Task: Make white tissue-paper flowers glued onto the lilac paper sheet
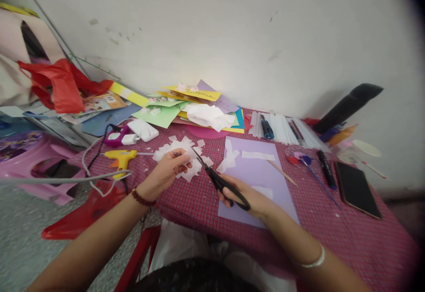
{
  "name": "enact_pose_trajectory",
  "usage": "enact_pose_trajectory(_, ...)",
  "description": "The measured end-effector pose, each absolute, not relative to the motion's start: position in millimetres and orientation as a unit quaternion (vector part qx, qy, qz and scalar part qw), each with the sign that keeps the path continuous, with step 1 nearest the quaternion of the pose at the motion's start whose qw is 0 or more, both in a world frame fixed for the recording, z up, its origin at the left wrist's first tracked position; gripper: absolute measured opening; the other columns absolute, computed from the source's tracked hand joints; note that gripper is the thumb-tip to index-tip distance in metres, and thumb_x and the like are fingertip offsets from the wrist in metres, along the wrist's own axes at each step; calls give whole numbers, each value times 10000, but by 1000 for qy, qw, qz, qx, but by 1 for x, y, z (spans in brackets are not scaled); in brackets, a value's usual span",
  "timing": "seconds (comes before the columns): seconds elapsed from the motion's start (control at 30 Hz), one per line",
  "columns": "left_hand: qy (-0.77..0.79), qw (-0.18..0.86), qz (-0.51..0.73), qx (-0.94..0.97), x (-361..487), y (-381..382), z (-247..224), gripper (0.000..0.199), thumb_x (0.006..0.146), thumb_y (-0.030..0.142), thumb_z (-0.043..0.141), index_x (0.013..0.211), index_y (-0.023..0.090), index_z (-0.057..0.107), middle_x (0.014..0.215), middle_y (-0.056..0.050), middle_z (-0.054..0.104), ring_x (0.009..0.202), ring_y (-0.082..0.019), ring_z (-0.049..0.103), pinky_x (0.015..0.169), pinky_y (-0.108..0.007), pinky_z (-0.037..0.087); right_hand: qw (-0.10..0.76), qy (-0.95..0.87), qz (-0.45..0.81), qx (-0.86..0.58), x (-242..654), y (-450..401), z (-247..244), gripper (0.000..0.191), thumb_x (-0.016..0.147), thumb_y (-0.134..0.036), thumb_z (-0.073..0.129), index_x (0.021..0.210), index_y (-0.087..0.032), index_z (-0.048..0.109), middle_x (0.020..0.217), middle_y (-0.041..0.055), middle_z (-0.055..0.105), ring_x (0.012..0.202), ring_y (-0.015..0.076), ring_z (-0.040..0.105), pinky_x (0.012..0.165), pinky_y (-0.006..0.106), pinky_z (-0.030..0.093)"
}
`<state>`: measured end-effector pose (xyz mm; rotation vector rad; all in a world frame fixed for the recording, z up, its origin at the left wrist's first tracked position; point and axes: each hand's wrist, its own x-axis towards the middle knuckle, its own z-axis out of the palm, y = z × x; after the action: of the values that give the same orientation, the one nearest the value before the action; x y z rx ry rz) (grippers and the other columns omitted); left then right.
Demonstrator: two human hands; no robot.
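Black-handled scissors (212, 174) are in my right hand (244, 194), fingers through the loops. The blades point up and left, close to the fingertips of my left hand (172, 168). Those fingers are pinched together on a small white paper piece (190, 153) beside the blades; its outline blends with the scraps behind. Beneath and beyond the left hand lies a pile of white paper scraps (162, 150). A purple sheet (255, 174) lies under the right hand, with a white paper strip (257, 155) and more cut pieces on it.
A yellow glue gun (121, 158) with a cable lies left of the scraps, near a purple power adapter (116, 136). Coloured cards (162, 117) are stacked at the wall. At right are a wooden stick (282, 172), a black marker (326, 170) and a dark phone (357, 188).
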<state>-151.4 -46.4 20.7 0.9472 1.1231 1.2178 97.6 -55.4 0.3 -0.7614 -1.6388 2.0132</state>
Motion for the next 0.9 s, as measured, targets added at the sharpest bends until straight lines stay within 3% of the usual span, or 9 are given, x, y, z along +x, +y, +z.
enact_pose_trajectory(0.43,487,572,510,418,-149,-46,19,237,708,307,757,700,158,573,617,3,628,540,-75,543,507,-183,356,247,-570,721,-306,94,-59,6,534,745,-650,699,900,-167,533,664,-50,491,491,56,407,464,214,278)
enact_pose_trajectory(0.6,488,574,512,413,-148,-45,19,252,686,304,773,686,152,572,634,6,615,564,-78,555,509,-182,366,236,-570,716,-327,95,-59,5,516,779,-632,676,939,-164,532,633,-59,499,428,49,388,422,212,233)
enact_pose_trajectory(0.8,494,575,522,390,-152,-43,19,270,645,285,812,649,137,587,576,40,547,501,-53,494,493,-183,381,229,-602,708,-289,100,-57,3,568,812,-646,642,1076,-158,523,821,2,534,645,98,488,576,248,364)
enact_pose_trajectory(0.9,471,586,552,361,-156,-41,21,277,609,253,843,733,128,630,620,39,578,513,-51,515,498,-173,412,217,-609,707,-286,102,-57,3,586,833,-642,623,1154,-165,512,874,17,529,703,114,482,637,269,381)
